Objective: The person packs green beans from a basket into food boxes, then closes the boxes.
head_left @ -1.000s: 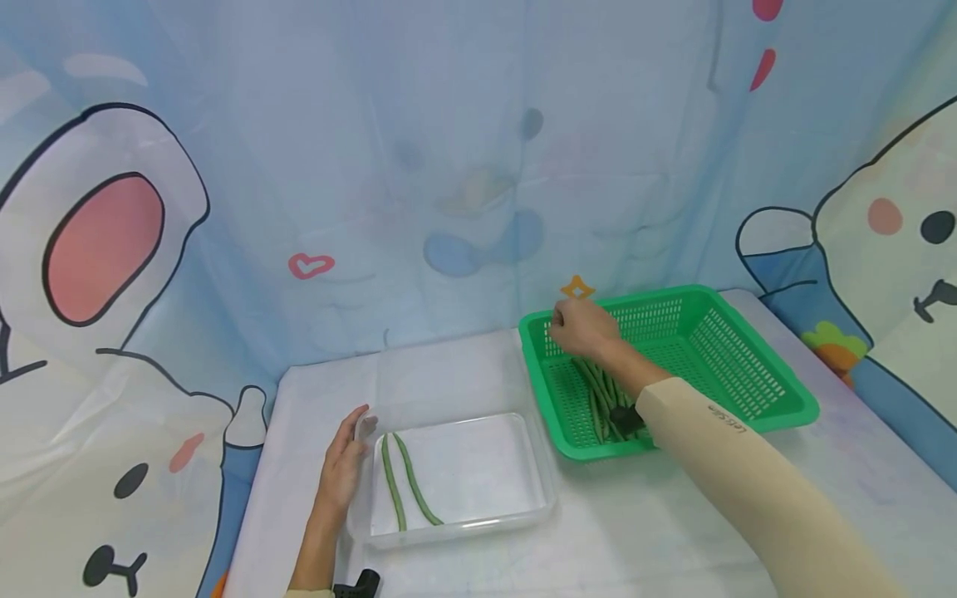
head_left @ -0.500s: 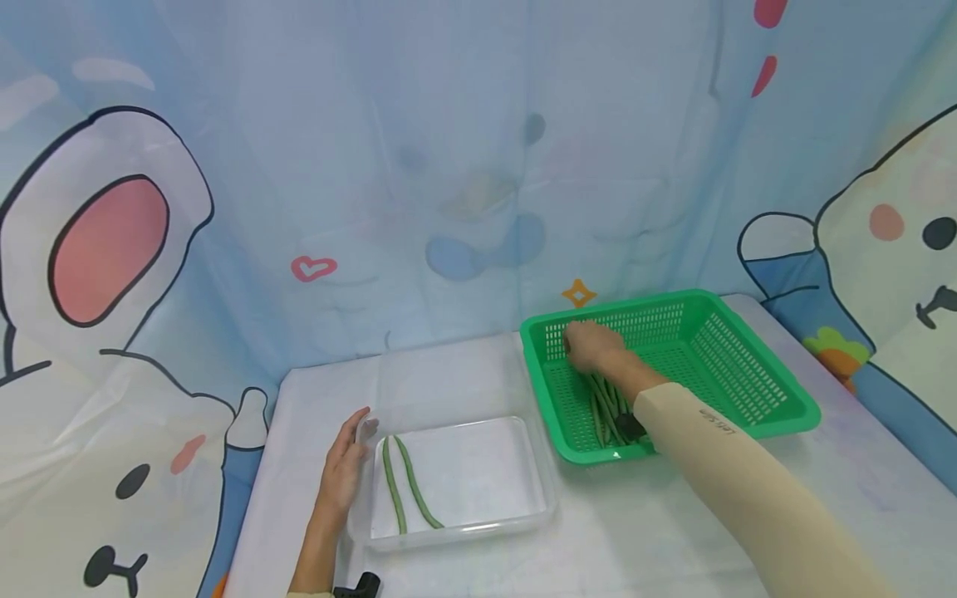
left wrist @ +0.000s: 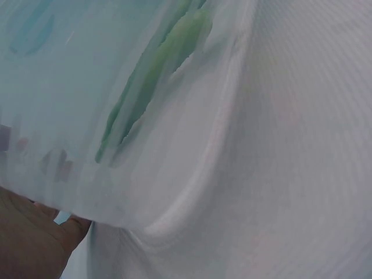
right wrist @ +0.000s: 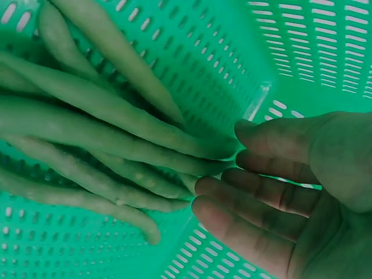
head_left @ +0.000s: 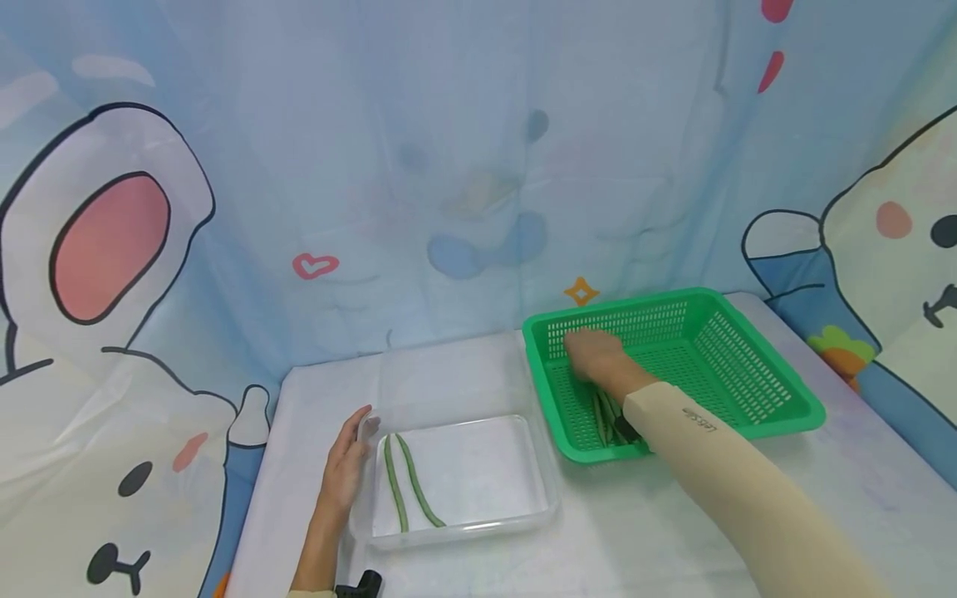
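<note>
My left hand (head_left: 341, 472) holds the left side of a clear plastic container (head_left: 549, 482), its fingers around the far left corner. Inside lie two long green beans (head_left: 415, 482), side by side near the left wall. In the left wrist view the beans (left wrist: 154, 75) show blurred through the plastic, the hand (left wrist: 35, 235) at its edge. My right hand (head_left: 598, 359) is down in a green plastic basket (head_left: 803, 411). There, the right wrist view shows thumb and index finger pinching the tip of one green bean (right wrist: 133, 119) of a bunch; the other fingers reach along the bean ends.
The basket stands at the back right of a white-covered table (head_left: 449, 365), close to the container's right side. A blue printed curtain (head_left: 478, 166) hangs behind the table. Several more beans (right wrist: 87, 180) lie bunched in the basket's left part.
My right hand has come down from above the basket's left rim to the far ends of the beans inside. The left hand and the container have stayed in place.
</note>
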{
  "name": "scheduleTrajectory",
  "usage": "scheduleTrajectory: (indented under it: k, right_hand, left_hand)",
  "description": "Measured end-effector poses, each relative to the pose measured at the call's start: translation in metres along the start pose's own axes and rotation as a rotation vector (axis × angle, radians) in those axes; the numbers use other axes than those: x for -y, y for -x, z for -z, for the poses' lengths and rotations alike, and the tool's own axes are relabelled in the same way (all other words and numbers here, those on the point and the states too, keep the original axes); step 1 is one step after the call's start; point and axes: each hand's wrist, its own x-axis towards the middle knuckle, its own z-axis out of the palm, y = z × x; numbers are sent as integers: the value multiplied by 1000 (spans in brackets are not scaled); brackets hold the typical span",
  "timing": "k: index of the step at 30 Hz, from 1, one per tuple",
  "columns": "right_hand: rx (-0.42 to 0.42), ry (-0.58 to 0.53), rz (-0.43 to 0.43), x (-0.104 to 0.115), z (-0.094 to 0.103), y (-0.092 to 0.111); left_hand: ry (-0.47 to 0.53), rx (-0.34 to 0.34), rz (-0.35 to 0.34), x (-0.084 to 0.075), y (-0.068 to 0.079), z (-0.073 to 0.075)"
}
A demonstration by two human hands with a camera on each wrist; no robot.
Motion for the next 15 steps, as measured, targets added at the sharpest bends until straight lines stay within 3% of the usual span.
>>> scheduleTrajectory:
  k: [11, 15]
  right_hand:
    - [6, -75, -34, -10, -10, -7]
    - [4, -64, -33, -14, -15, -10]
  left_hand:
    - [-26, -13, -8, -2, 0, -1]
    - [7, -7, -15, 1, -1, 0]
